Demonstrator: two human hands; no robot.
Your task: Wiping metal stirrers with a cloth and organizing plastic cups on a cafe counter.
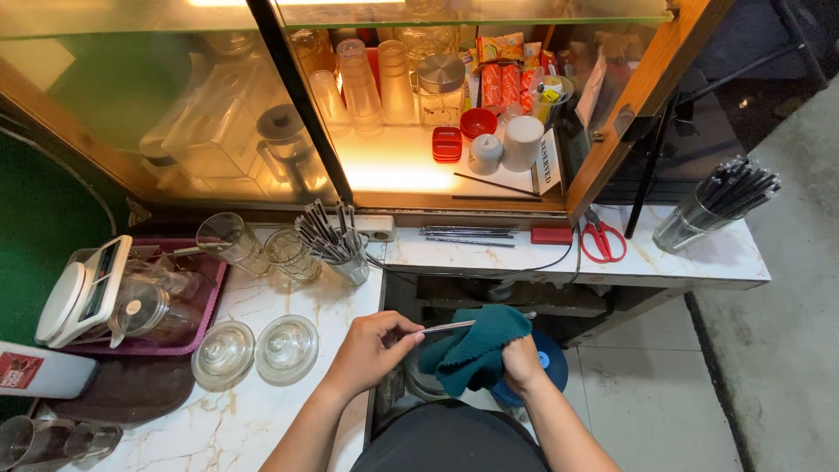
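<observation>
Hands at six o'clock: my left hand point(371, 348) pinches a thin metal utensil point(447, 327) while my right hand point(517, 360) grips a teal cloth point(472, 348) wrapped around its far end, beside the marble counter point(262, 411).

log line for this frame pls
left hand: pinches metal utensil | right hand: wraps teal cloth round it | over gap beside marble counter

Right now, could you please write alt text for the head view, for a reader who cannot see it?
A person's left hand pinches one end of a thin metal utensil while the right hand wraps a teal cloth around its other end. To the left, a marble counter holds two glass lids and a cup of metal utensils.
</observation>
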